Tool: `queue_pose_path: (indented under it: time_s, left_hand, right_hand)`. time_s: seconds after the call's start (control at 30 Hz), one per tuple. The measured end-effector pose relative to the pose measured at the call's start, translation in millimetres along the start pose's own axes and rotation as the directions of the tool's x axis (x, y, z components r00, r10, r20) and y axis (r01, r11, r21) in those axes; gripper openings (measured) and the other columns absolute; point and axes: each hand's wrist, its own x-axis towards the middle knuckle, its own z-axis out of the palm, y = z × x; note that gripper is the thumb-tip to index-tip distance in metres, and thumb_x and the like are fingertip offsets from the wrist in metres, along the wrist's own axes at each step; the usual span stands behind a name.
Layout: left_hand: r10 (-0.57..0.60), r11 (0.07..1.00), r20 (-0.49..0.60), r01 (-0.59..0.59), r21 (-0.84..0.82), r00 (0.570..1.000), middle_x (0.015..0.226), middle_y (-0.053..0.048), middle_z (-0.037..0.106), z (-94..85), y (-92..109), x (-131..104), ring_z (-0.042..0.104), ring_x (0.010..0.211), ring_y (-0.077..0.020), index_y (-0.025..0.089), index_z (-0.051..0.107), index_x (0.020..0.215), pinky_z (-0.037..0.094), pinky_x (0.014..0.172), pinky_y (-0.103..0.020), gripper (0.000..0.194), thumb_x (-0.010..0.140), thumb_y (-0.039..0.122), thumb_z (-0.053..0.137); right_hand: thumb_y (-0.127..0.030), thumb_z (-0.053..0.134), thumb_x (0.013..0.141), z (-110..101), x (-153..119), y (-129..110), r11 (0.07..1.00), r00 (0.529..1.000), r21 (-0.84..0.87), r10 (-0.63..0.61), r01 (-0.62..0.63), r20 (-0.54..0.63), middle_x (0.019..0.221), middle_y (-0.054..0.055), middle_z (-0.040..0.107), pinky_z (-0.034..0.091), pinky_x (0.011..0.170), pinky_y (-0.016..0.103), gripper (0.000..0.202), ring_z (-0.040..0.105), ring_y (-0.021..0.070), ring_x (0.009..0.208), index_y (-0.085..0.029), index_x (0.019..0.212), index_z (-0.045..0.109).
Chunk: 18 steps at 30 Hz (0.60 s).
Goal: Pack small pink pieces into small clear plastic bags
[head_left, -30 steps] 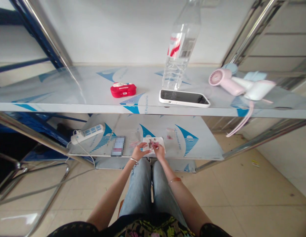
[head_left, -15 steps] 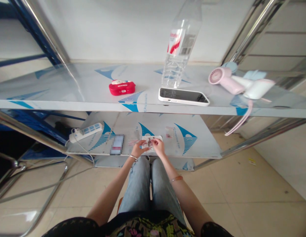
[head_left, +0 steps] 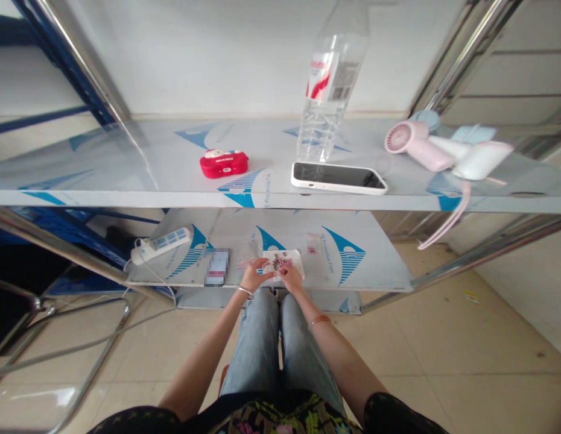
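On the lower shelf lies a small white tray (head_left: 297, 258) holding little dark and pink pieces (head_left: 284, 263), perhaps beads, too small to name surely. My left hand (head_left: 253, 275) is at the tray's left edge, thumb and fingers apart with a gap between them. Over the tray's front right part, my right hand (head_left: 291, 278) has its fingertips pinched together low among the pieces; what they hold is too small to make out. A clear plastic bag (head_left: 248, 250) with pink contents lies just beyond my left hand. Another small bag (head_left: 313, 243) with reddish bits lies right of the tray.
A phone (head_left: 218, 267) and a power strip (head_left: 161, 245) lie left on the lower shelf (head_left: 380, 259). The upper shelf's edge (head_left: 181, 199) overhangs behind my hands, bearing a red case (head_left: 224, 164), a bottle (head_left: 323, 108), a white-cased phone (head_left: 339, 177) and a pink handheld fan (head_left: 418, 144).
My right hand has shifted slightly down and its fingers have turned lower over the tray, so more pink pieces show. My left hand stays nearly in place. The view has shifted slightly.
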Motion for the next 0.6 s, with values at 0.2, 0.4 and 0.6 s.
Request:
queue_pose_path:
  time_s: [0.2,0.4,0.6]
  left_hand:
    - [-0.014,0.997,0.01,0.013,0.081,1.0,0.099,-0.009,0.071,2.3,1,0,0.067,0.097,-0.0235,0.018,0.065,0.102,0.052,0.088,-0.036,0.05,0.057,0.031,0.084]
    - [-0.022,0.98,-0.008,0.023,0.197,1.0,0.099,-0.008,0.071,11.2,1,5,0.066,0.095,-0.0244,0.019,0.064,0.104,0.051,0.087,-0.037,0.052,0.058,0.031,0.083]
    - [-0.041,0.979,-0.008,0.041,0.2,0.999,0.098,-0.009,0.071,15.5,4,7,0.067,0.094,-0.0238,0.017,0.064,0.105,0.051,0.085,-0.035,0.051,0.059,0.031,0.082]
  right_hand:
    - [-0.036,0.058,0.078,-25,1,-26,0.906,0.984,0.407,-0.055,0.12,-0.167,0.076,0.007,0.069,0.048,0.065,0.027,0.025,0.06,0.0171,0.067,-0.015,0.085,0.07]
    - [-0.04,0.061,0.08,-68,-10,-58,0.848,0.947,0.421,-0.295,0.321,-0.126,0.076,0.003,0.067,0.044,0.061,0.024,0.024,0.055,0.0136,0.063,-0.019,0.084,0.071]
    - [-0.039,0.06,0.082,-63,-5,-46,0.891,0.951,0.334,-0.297,0.309,-0.087,0.08,0.004,0.068,0.046,0.064,0.024,0.024,0.058,0.0143,0.067,-0.02,0.088,0.072]
